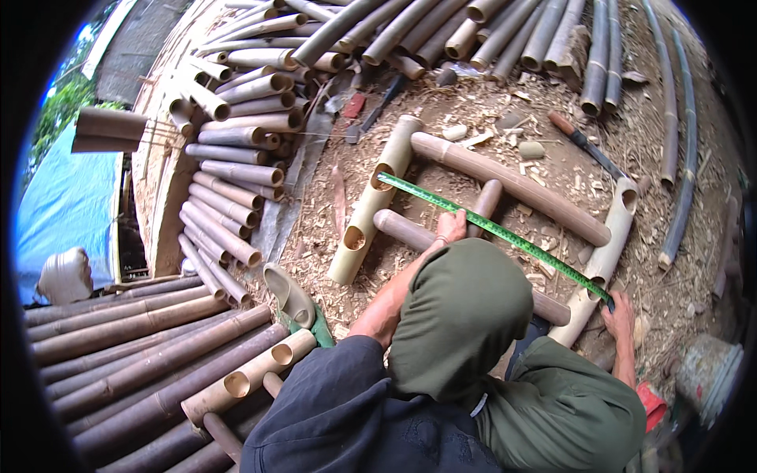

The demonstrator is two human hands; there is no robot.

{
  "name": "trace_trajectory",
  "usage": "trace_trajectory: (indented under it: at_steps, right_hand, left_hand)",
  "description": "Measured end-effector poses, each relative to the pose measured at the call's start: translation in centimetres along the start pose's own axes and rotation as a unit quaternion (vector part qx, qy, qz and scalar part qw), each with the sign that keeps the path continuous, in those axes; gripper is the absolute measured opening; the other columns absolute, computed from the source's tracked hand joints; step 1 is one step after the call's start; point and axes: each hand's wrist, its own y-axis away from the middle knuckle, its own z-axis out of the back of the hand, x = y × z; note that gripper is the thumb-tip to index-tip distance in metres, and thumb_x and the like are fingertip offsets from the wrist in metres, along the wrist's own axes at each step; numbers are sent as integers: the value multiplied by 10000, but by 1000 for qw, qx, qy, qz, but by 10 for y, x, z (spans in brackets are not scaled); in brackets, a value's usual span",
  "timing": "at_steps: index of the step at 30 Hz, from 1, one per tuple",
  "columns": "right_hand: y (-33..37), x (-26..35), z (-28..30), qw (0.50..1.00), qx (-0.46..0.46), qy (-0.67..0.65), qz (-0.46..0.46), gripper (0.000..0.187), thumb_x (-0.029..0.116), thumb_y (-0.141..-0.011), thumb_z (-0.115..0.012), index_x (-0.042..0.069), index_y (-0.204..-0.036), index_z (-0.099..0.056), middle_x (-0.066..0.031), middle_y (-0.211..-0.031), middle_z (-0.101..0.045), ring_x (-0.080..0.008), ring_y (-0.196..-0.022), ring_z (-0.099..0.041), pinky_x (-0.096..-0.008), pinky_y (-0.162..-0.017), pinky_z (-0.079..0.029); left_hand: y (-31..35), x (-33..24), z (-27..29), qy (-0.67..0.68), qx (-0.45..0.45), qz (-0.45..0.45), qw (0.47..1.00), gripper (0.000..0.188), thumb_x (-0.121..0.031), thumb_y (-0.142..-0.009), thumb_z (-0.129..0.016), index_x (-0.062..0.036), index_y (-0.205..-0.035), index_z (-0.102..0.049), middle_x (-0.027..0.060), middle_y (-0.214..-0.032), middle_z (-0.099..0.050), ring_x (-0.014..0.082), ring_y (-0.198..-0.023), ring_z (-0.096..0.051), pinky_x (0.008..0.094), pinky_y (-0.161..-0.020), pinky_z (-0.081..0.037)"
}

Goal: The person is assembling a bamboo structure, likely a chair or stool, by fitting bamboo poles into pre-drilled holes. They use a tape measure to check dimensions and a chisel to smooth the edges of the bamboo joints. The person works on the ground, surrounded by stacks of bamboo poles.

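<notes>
A green measuring tape [516, 243] is stretched across a ladder-like frame of bamboo. Its far end lies at a hole in the left bamboo post [367, 211]; the other end reaches the right bamboo post [585, 306]. With bent fingers, my left hand [449, 227] grips the tape's near edge, its fingertips partly hidden. At the right end, my right hand [620, 317] is closed around the dark tape case. A long bamboo rail [512, 185] joins the posts at the far side, and a shorter bamboo piece [485, 203] meets it. Olive cloth [465, 315] hides the near part.
Cut bamboo tubes [229, 197] are stacked to the left and along the back. A knife [587, 144] with a wooden handle and a hammer [378, 110] lie among shavings. A holed bamboo piece [248, 377] rests at lower left; a bucket [710, 374] stands at right.
</notes>
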Motion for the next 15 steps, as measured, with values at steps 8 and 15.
trace_trajectory:
  at_steps: [8,15]
  right_hand:
    - [-12,9,2,998,55,39,13,451,188,-748,-609,84,-1186,-583,-217,-1120,-555,-438,-1042,-527,-500,-917,-442]
    - [-14,0,-1,998,57,25,22,442,197,-757,-607,89,-1185,-576,-218,-1124,-546,-439,-1044,-518,-505,-910,-441]
  left_hand:
    - [3,13,9,-4,-8,-6,1000,536,-385,-930,-493,108,-815,-669,366,-859,-624,486,-901,-646,523,-809,-512]
    - [2,13,1,9,-32,-10,999,576,-405,-926,-452,115,-791,-658,369,-817,-609,492,-837,-644,520,-776,-502]
